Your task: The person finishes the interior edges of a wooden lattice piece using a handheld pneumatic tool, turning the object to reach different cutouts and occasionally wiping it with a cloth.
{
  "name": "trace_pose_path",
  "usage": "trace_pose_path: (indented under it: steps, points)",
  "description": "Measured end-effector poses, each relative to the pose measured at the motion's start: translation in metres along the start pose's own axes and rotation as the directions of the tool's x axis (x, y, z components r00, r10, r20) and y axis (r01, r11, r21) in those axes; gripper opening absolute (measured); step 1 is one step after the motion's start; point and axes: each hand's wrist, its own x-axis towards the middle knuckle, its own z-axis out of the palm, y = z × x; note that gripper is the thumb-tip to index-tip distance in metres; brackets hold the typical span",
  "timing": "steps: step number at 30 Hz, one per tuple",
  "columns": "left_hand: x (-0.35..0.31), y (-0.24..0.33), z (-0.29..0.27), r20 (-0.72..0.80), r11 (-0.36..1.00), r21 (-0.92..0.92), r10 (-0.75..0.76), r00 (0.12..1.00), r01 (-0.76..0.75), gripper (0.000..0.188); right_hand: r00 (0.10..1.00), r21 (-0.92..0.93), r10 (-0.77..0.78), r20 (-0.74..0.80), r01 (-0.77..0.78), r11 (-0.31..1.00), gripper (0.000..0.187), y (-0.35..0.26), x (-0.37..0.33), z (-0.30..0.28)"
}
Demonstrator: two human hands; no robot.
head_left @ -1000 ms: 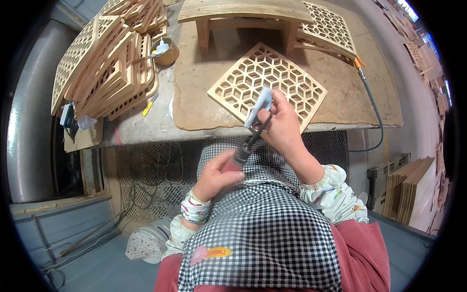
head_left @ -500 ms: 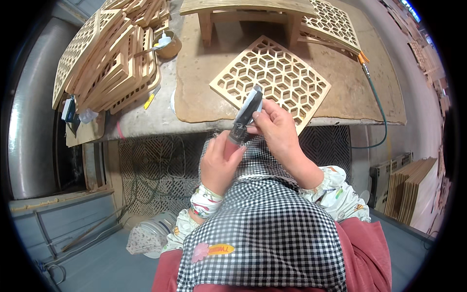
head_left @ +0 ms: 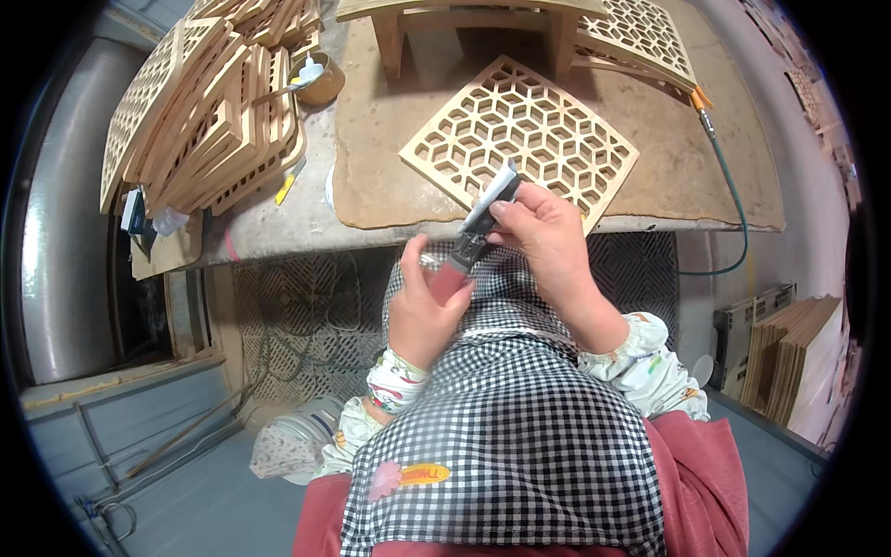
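Note:
A hand tool point(head_left: 476, 226) with a reddish handle and a flat black head faced with a pale strip is held aslant over the table's front edge. My left hand point(head_left: 422, 302) is loosely closed round its handle, with the index finger lifted off. My right hand point(head_left: 543, 227) pinches the head between thumb and fingers; its fingertips are partly hidden. Just beyond the tool, a wooden lattice panel point(head_left: 527, 125) with a cube-pattern cutout lies turned cornerwise on a brown board point(head_left: 371, 186).
Wooden lattice panels point(head_left: 200, 121) are stacked at the left, beside a brown pot point(head_left: 323, 85) with a white-nozzled bottle. A yellow cutter point(head_left: 285, 189) lies near. A wooden stand point(head_left: 473, 13) is at the back; an orange-ended air hose point(head_left: 729, 172) hangs at the right.
The tool and my right hand have shifted slightly right. My left index finger has lifted away from the handle. The view has moved slightly.

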Motion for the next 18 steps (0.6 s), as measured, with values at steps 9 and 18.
trace_pose_path:
  steps: [9,18]
  points:
    - [0.002,-0.005,-0.003,0.250,0.875,-0.461,-0.033,0.968,0.149,0.099,0.977,0.026,0.058,0.206,-0.065,0.998,0.032,-0.019,-0.002,-0.024]
    - [0.002,0.003,0.006,-0.013,0.996,-0.046,0.075,0.997,-0.076,0.085,0.996,-0.033,-0.019,0.089,0.022,0.999,0.029,-0.013,0.002,-0.013]
